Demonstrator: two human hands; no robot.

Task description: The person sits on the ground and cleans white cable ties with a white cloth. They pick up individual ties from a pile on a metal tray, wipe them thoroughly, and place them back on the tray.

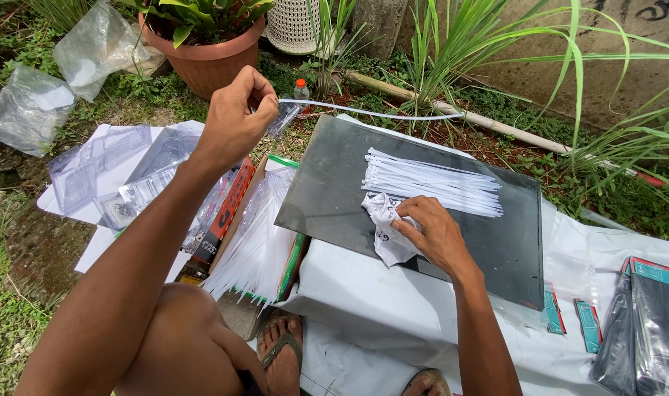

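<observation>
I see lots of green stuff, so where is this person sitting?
Probably outdoors in a garden or yard: grass on the ground, a potted plant and a concrete wall behind the dark board.

The left hand point(232, 121) hides the near end of the white cable tie point(371, 112) in its pinch. The right hand point(433, 235) covers part of the crumpled paper point(386, 231). At three o'clock, dark packets point(646, 330) run off the edge. At twelve, the terracotta pot point(206, 59) is cropped above.
</observation>
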